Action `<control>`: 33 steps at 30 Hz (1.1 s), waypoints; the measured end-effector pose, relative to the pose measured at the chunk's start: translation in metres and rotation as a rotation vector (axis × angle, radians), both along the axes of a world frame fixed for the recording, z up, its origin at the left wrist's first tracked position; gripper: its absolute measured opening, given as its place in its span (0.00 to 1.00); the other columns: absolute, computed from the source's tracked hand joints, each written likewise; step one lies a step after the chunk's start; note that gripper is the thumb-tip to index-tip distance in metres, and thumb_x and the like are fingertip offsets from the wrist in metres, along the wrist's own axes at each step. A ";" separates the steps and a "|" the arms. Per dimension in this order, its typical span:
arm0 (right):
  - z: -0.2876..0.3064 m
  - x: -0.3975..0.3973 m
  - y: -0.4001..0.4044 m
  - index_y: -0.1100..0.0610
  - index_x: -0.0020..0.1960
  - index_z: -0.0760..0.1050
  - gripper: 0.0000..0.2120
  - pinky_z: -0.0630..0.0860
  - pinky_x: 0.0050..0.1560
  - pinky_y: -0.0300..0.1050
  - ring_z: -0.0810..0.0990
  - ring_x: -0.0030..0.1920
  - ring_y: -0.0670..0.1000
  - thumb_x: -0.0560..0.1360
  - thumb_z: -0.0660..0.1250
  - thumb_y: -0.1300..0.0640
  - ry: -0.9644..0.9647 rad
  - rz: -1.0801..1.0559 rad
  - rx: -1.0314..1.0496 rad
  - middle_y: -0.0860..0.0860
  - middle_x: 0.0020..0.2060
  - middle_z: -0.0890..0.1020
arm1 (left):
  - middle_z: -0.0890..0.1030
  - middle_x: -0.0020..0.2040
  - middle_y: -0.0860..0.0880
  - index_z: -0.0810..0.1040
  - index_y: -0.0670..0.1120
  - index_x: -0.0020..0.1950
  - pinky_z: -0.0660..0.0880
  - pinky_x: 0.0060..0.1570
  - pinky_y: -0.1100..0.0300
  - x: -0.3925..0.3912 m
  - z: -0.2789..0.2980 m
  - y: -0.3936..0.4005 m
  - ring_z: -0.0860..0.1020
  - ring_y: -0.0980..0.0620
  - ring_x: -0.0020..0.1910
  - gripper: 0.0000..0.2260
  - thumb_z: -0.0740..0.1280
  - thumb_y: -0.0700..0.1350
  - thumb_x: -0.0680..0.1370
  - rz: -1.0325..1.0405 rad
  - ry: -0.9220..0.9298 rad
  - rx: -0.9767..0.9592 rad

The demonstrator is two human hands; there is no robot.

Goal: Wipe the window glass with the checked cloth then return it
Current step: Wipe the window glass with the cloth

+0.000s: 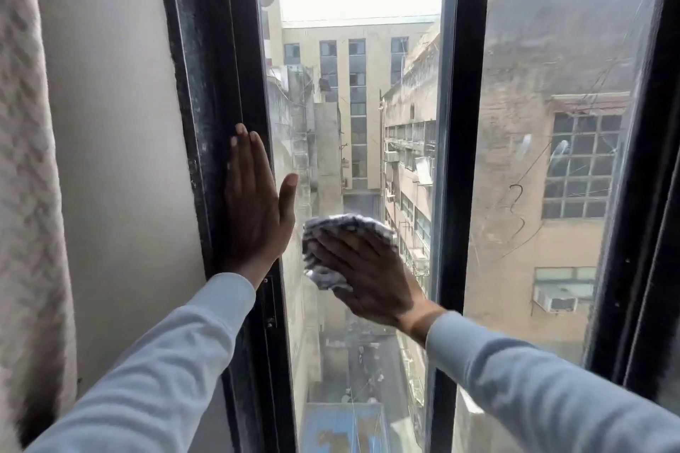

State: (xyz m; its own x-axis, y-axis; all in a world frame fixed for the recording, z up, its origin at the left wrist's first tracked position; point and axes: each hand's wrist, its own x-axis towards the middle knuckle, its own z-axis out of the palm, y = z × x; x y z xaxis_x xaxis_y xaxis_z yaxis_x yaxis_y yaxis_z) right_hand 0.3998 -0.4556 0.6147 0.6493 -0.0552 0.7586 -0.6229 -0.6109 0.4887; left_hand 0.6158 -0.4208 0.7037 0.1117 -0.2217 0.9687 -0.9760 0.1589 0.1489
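The checked cloth (pixel 346 232), black and white and bunched up, is pressed flat against the window glass (pixel 353 103) of the left pane. My right hand (pixel 371 276) lies spread over the cloth and pins it to the glass, at about mid height of the pane. My left hand (pixel 254 206) rests flat and open on the black window frame (pixel 220 92) at the pane's left edge, thumb reaching over the glass. It holds nothing. Both arms wear light blue sleeves.
A black mullion (pixel 463 121) separates the left pane from a streaked right pane (pixel 552 158). A white wall (pixel 117 121) and a pale textured curtain (pixel 25 158) stand to the left. Buildings and an alley show through the glass.
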 end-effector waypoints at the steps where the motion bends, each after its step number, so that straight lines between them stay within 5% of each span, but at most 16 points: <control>1: 0.032 0.001 -0.008 0.51 0.86 0.60 0.35 0.52 0.88 0.55 0.60 0.87 0.53 0.82 0.63 0.46 -0.091 -0.026 -0.030 0.49 0.86 0.63 | 0.46 0.91 0.40 0.46 0.40 0.90 0.44 0.88 0.51 0.001 0.000 -0.001 0.47 0.43 0.91 0.37 0.45 0.63 0.88 0.000 -0.009 -0.005; 3: 0.069 -0.009 -0.020 0.51 0.87 0.56 0.36 0.45 0.88 0.52 0.57 0.86 0.53 0.82 0.62 0.47 -0.406 -0.128 0.064 0.49 0.86 0.60 | 0.47 0.90 0.40 0.46 0.40 0.89 0.45 0.88 0.50 0.003 -0.001 -0.002 0.47 0.43 0.91 0.37 0.45 0.63 0.88 -0.006 -0.021 -0.017; 5: 0.038 -0.013 -0.013 0.50 0.89 0.49 0.39 0.47 0.88 0.57 0.54 0.87 0.55 0.81 0.61 0.47 -0.612 -0.228 0.198 0.49 0.87 0.56 | 0.46 0.90 0.40 0.46 0.40 0.89 0.44 0.89 0.51 0.003 0.000 -0.001 0.47 0.43 0.91 0.37 0.45 0.63 0.88 -0.026 -0.019 -0.017; 6: 0.004 -0.008 -0.001 0.48 0.89 0.47 0.41 0.47 0.88 0.59 0.52 0.88 0.56 0.81 0.62 0.47 -0.596 -0.224 0.214 0.50 0.88 0.56 | 0.46 0.90 0.40 0.46 0.41 0.89 0.44 0.89 0.51 0.002 0.000 -0.001 0.47 0.43 0.91 0.37 0.44 0.64 0.88 -0.031 -0.016 -0.012; 8: -0.033 0.011 0.018 0.46 0.87 0.55 0.40 0.48 0.88 0.58 0.52 0.88 0.54 0.79 0.67 0.45 -0.264 -0.168 0.168 0.49 0.86 0.62 | 0.46 0.90 0.40 0.46 0.40 0.89 0.45 0.89 0.49 0.000 0.000 0.000 0.47 0.42 0.91 0.37 0.44 0.64 0.88 -0.013 -0.008 -0.006; 10: 0.004 0.028 0.009 0.45 0.84 0.67 0.33 0.56 0.87 0.57 0.64 0.85 0.53 0.79 0.67 0.46 -0.068 -0.048 -0.031 0.47 0.83 0.70 | 0.46 0.90 0.40 0.46 0.40 0.89 0.45 0.89 0.48 0.000 0.000 0.002 0.47 0.42 0.91 0.37 0.44 0.64 0.88 -0.010 -0.006 -0.001; 13: 0.092 0.027 -0.011 0.46 0.84 0.65 0.33 0.57 0.86 0.59 0.65 0.84 0.57 0.79 0.64 0.49 -0.337 -0.104 -0.016 0.49 0.84 0.67 | 0.47 0.90 0.38 0.47 0.38 0.89 0.45 0.89 0.48 0.000 0.000 0.003 0.47 0.40 0.90 0.38 0.44 0.63 0.88 -0.030 -0.038 -0.010; 16: 0.046 0.014 -0.004 0.49 0.87 0.57 0.37 0.54 0.86 0.64 0.58 0.86 0.61 0.80 0.63 0.48 -0.637 -0.186 0.159 0.53 0.88 0.57 | 0.48 0.90 0.37 0.48 0.36 0.89 0.45 0.89 0.47 -0.005 0.001 0.006 0.48 0.39 0.90 0.41 0.42 0.66 0.86 -0.040 -0.002 -0.006; 19: -0.042 0.019 0.025 0.47 0.86 0.62 0.38 0.57 0.86 0.62 0.52 0.88 0.56 0.78 0.71 0.48 -0.224 -0.135 0.133 0.51 0.86 0.63 | 0.47 0.90 0.38 0.47 0.38 0.89 0.45 0.89 0.47 -0.007 0.002 0.009 0.47 0.40 0.90 0.43 0.41 0.68 0.85 -0.076 0.021 0.025; 22: 0.006 0.022 0.009 0.48 0.80 0.73 0.29 0.69 0.81 0.56 0.74 0.79 0.55 0.79 0.69 0.52 0.065 0.052 -0.065 0.49 0.79 0.76 | 0.47 0.90 0.37 0.47 0.37 0.89 0.46 0.88 0.43 -0.005 0.002 0.009 0.47 0.39 0.90 0.43 0.41 0.68 0.85 -0.065 0.009 0.034; 25: 0.092 0.016 -0.003 0.47 0.79 0.74 0.28 0.71 0.70 0.53 0.75 0.69 0.55 0.79 0.66 0.52 -0.083 -0.043 -0.109 0.48 0.78 0.77 | 0.46 0.90 0.37 0.47 0.36 0.89 0.44 0.89 0.46 -0.006 0.001 0.009 0.47 0.39 0.90 0.42 0.42 0.68 0.86 -0.074 0.001 0.024; 28: 0.069 -0.001 0.002 0.48 0.79 0.74 0.29 0.68 0.66 0.54 0.72 0.66 0.56 0.78 0.68 0.55 -0.385 -0.060 0.086 0.49 0.79 0.73 | 0.44 0.90 0.38 0.45 0.38 0.89 0.39 0.88 0.53 -0.008 0.002 0.011 0.44 0.41 0.90 0.43 0.41 0.69 0.85 -0.116 0.024 0.041; 33: -0.047 -0.032 0.034 0.52 0.57 0.88 0.12 0.65 0.80 0.60 0.75 0.76 0.62 0.75 0.72 0.58 0.149 -0.002 0.365 0.50 0.79 0.76 | 0.45 0.91 0.41 0.44 0.39 0.89 0.44 0.89 0.47 -0.027 0.004 0.018 0.46 0.43 0.91 0.41 0.46 0.67 0.87 -0.109 0.126 0.032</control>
State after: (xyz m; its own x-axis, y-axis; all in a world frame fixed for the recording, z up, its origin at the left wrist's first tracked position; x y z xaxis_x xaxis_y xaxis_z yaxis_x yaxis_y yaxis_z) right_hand 0.3678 -0.4213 0.5676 0.7506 -0.3052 0.5861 -0.5627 -0.7602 0.3247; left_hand 0.5891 -0.4027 0.7078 0.2057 -0.2697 0.9407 -0.9263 0.2563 0.2761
